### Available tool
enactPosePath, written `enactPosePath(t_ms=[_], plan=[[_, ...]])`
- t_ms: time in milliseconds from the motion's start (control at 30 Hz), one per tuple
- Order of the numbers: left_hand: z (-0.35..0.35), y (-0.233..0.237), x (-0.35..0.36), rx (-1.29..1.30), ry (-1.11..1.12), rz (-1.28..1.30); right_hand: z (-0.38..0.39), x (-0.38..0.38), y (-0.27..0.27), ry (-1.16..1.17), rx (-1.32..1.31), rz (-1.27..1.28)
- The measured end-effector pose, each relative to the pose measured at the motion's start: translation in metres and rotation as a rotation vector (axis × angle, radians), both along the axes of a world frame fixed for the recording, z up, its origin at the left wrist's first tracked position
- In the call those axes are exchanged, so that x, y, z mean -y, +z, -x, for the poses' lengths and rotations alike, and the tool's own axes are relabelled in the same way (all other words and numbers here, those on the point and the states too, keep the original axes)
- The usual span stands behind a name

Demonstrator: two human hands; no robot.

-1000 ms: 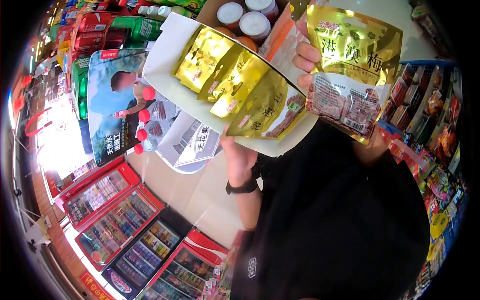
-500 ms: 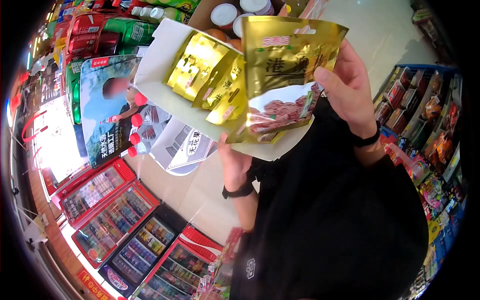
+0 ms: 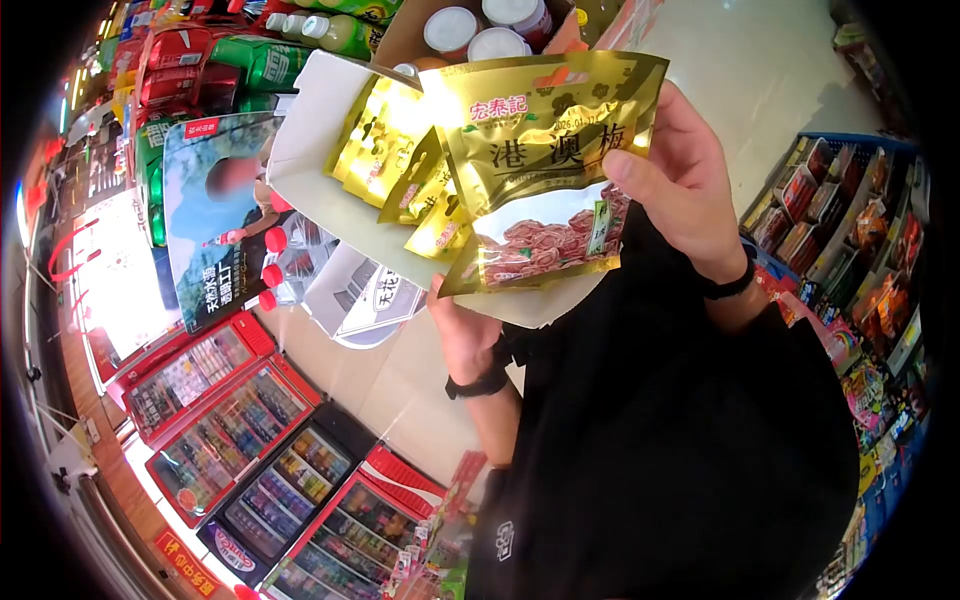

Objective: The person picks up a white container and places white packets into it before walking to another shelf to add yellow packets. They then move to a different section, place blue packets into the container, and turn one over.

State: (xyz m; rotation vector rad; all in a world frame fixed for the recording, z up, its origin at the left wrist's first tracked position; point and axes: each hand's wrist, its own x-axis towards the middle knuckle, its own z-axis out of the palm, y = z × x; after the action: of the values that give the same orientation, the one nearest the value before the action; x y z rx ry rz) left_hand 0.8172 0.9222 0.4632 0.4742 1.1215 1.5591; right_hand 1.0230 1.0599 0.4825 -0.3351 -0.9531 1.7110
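Note:
A gold packet (image 3: 560,190) printed with reddish-brown dried fruit is pinched at its right edge by my right hand (image 3: 675,185), the thumb across its front. Behind and left of it, an open white cardboard box (image 3: 310,190) holds several more gold packets (image 3: 385,145). My left hand (image 3: 465,330) grips the lower edge of this box, most of its fingers hidden by the box and packet. A black band is on each wrist.
Lidded cups (image 3: 450,30) stand in a brown carton behind the box. Bottles (image 3: 275,62) and a picture carton (image 3: 215,220) are at the left, red-framed fridges (image 3: 230,425) at the lower left, snack shelves (image 3: 830,215) at the right.
The gold packet in my right hand has shifted left and slightly down, turning its printed front more toward the camera. My left hand has moved slightly left with the box.

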Motion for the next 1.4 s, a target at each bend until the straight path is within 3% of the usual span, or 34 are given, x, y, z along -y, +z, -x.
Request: enactPosePath(t_ms=[133, 333, 500, 600, 700, 767, 800, 933, 1033, 1167, 1200, 1300, 1400], plan=[[0.001, -0.004, 0.003, 0.100, 0.069, 0.010, -0.002, 0.002, 0.000, 0.007, 0.024, 0.046], [0.005, -0.008, 0.002, 0.050, -0.035, -0.079, -0.002, 0.002, -0.006, -0.029, 0.041, 0.102], [0.005, -0.002, 0.002, 0.023, 0.014, 0.003, -0.014, -0.001, -0.012, -0.121, -0.052, 0.177], [0.007, -0.005, 0.007, 0.039, 0.046, 0.051, -0.035, -0.009, -0.020, -0.364, -0.102, 0.363], [0.012, -0.006, 0.011, 0.051, -0.007, 0.083, -0.047, -0.024, -0.041, -0.551, 0.013, 0.346], [0.011, -0.003, 0.011, 0.082, -0.007, 0.117, -0.048, -0.022, -0.032, -0.413, -0.157, 0.434], [0.013, -0.004, 0.012, 0.116, -0.011, 0.125, -0.046, -0.021, -0.029, -0.318, -0.221, 0.362], [0.011, -0.006, 0.011, 0.046, -0.059, 0.080, -0.027, -0.017, -0.023, -0.377, -0.147, 0.525], [0.009, -0.007, 0.013, 0.008, -0.083, 0.065, -0.013, -0.015, -0.012, -0.171, -0.253, 0.448], [0.003, -0.002, 0.006, 0.021, -0.080, 0.040, -0.018, -0.010, -0.015, -0.165, -0.167, 0.428], [0.003, -0.002, 0.007, 0.060, -0.071, 0.039, -0.019, -0.007, -0.020, -0.293, -0.045, 0.511], [0.004, -0.003, 0.010, 0.042, -0.067, 0.030, -0.017, -0.009, -0.025, -0.314, 0.036, 0.534], [0.006, -0.004, 0.011, -0.044, -0.076, 0.063, -0.008, -0.014, -0.010, -0.164, 0.034, 0.373]])
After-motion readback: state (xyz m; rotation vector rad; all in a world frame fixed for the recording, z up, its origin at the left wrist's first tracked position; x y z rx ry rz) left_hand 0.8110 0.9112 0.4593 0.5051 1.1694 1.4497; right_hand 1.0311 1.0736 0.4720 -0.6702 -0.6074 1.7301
